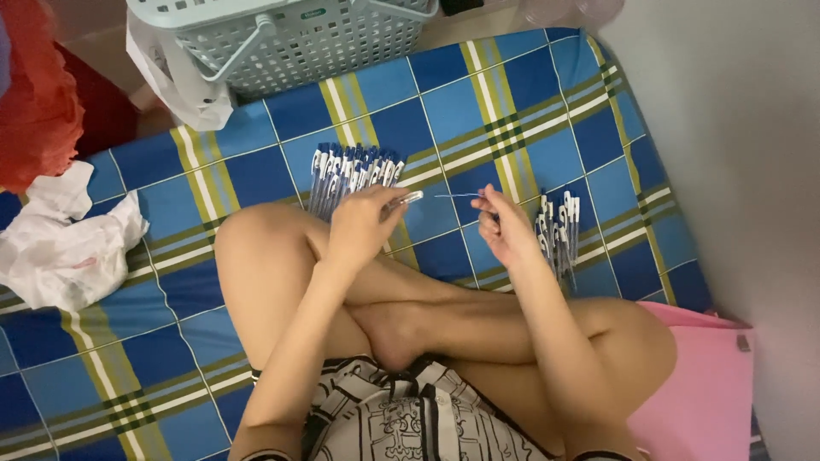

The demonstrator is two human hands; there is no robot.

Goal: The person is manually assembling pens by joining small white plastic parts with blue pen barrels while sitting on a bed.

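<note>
I sit cross-legged on a blue plaid sheet [530, 111]. My left hand [363, 224] grips a clear pen barrel [403, 201] that points to the right. My right hand [506, 224] pinches a thin pen refill [457, 195] whose tip aims left toward the barrel's open end; the two are a little apart. A fanned pile of several blue-capped pens [350, 173] lies just beyond my left hand. A smaller bunch of pens [559, 230] lies to the right of my right hand.
A pale green plastic basket [290, 38] stands at the far edge with a white bag [184, 90] beside it. White crumpled cloth [64, 243] and red fabric [30, 94] lie at left. A pink cushion [705, 384] sits at right against the grey wall [735, 128].
</note>
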